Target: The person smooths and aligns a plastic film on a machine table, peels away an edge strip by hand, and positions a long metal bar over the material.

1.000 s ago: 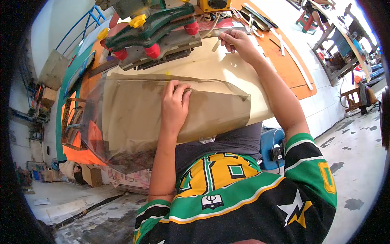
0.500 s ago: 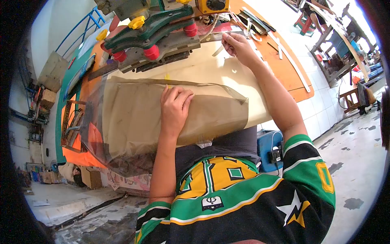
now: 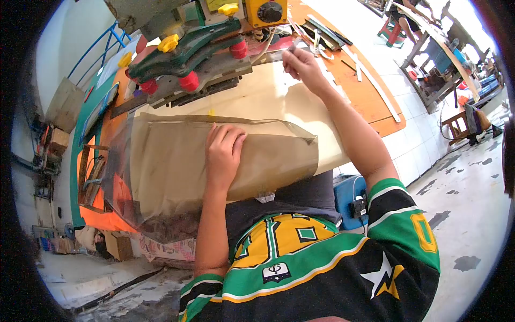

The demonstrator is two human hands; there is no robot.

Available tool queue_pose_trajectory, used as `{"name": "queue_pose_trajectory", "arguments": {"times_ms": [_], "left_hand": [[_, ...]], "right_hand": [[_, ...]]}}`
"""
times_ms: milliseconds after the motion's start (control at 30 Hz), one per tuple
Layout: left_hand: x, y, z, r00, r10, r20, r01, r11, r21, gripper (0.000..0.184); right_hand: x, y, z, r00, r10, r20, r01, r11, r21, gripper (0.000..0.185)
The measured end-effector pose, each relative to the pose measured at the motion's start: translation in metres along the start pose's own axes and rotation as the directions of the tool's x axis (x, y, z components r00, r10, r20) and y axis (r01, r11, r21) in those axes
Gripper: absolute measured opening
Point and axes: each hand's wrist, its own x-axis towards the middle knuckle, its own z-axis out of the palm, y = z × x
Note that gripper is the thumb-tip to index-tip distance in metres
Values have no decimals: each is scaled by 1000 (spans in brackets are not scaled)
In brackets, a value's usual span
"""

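Note:
My left hand (image 3: pixel 222 153) lies on a dark see-through sheet (image 3: pixel 273 161), with its fingers drawn together at the loose upper edge. The sheet looks like thin plastic film and spreads over a cream board (image 3: pixel 311 110) in front of me, its left part crumpled. Higher up on the right, my right hand (image 3: pixel 301 67) is raised over the far part of the board. Its fingers are curled into a pinch; whatever is between them is too small to make out. Left of it stands a green clamp frame (image 3: pixel 188 51) with yellow knobs and red cylinders.
A yellow box (image 3: pixel 266 12) sits at the back. Pale strips (image 3: pixel 370 80) lie on the orange tabletop (image 3: pixel 383 99) at right. Orange sheeting (image 3: pixel 104 219) hangs at the left edge. A blue container (image 3: pixel 347 198) stands below right. Another person (image 3: pixel 410 27) is far right.
The whole view has shifted slightly, with things sitting a little further left. My left hand stays on the film's edge. My right hand remains raised and has turned a little, its fingers pointing lower.

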Motion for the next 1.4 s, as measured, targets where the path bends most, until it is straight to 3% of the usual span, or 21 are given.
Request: {"name": "queue_pose_trajectory", "arguments": {"times_ms": [33,67,233,333,567,633,767,833,1000,1067,1200,1400], "left_hand": [[0,-1,0,1000,-5,4,5,1000,-6,8],[0,-1,1,1000,-11,10,11,1000,-11,8],[1,1,-2,999,-20,31,20,1000,-13,9],[1,-1,0,999,-18,39,18,1000,-6,9],[3,4,-3,1000,-24,12,24,999,-38,9],[4,6,-4,999,-42,18,43,997,-63,10],[0,1,-2,997,-72,8,73,994,-77,10],[0,1,-5,997,-73,-3,73,995,-62,11],[1,1,-7,998,-15,-53,13,999,-38,12],[1,-2,-5,999,-13,-48,11,1000,-29,12],[1,-2,-3,996,-56,-70,52,997,-62,8],[0,-3,-2,993,-98,-71,91,991,-98,10]], "right_hand": [[2,3,3,994,-105,-4,103,980,-172,38],[0,4,3,988,-155,23,157,963,-221,36],[-1,2,8,960,-273,58,277,901,-334,33],[-1,5,7,975,-219,35,221,947,-234,34],[0,1,3,993,-109,52,117,971,-208,47],[3,10,1,993,-121,-11,116,965,-234,53],[4,8,-1,1000,16,-23,-19,994,-109,58],[5,8,0,998,-40,-39,35,994,-105,57],[4,8,1,1000,-2,-14,0,994,-111,53],[7,12,3,994,-103,-47,91,974,-209,51],[5,7,2,994,-92,-52,74,956,-283,49],[1,6,4,978,-196,67,207,894,-398,46]]}}
